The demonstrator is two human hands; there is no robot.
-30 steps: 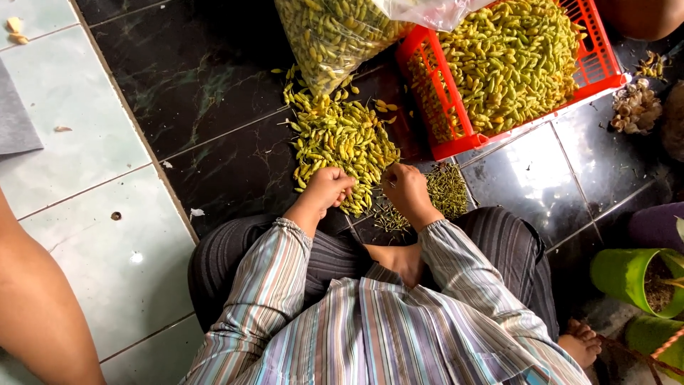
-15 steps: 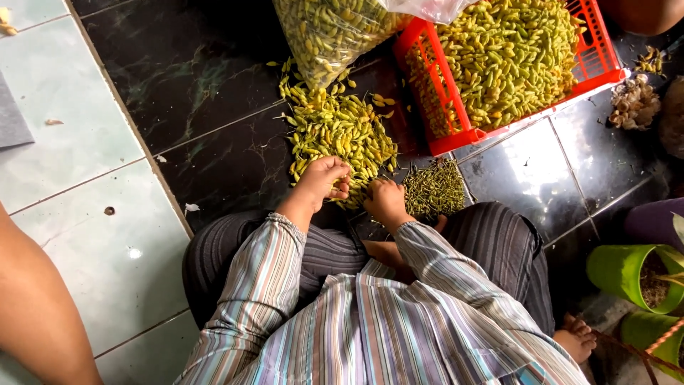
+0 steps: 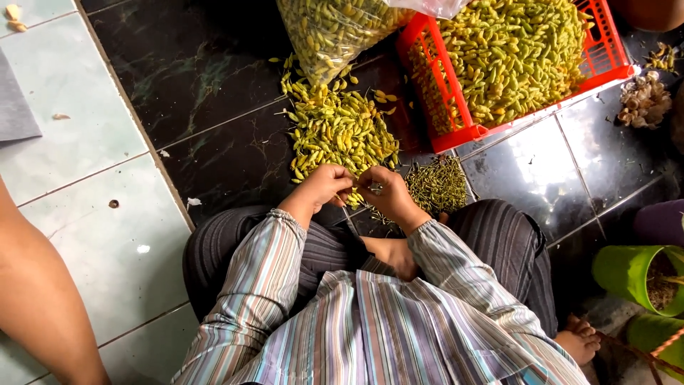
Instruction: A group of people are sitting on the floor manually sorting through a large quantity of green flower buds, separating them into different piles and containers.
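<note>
The floor (image 3: 214,153) is dark glossy tile, bordered on the left by pale tile. A red crate (image 3: 434,93) stands at the top right, heaped with small yellow-green chillies. Beside it, at top centre, a clear plastic bag (image 3: 331,32) holds more of the same. A loose pile of chillies (image 3: 338,132) lies on the dark tile directly below the bag, just ahead of the hands. To the right of the hands, touching the trouser leg, sits a smaller heap of thin green stems (image 3: 436,187). Two green pots (image 3: 627,274) stand at the lower right; another person's arm shows at the lower left edge.

The left hand (image 3: 324,187) and right hand (image 3: 385,196) meet close together above the lap, fingers curled narrow. They appear to pinch a single chilli (image 3: 354,191) between them, though it is too small to make out clearly.

Judgement on handling: the chilli is very light, smooth-skinned and somewhat slippery, firm but easily bruised or split. It is best held by the body between thumb and forefinger of one hand, with the other hand taking the stem at the cap.
</note>
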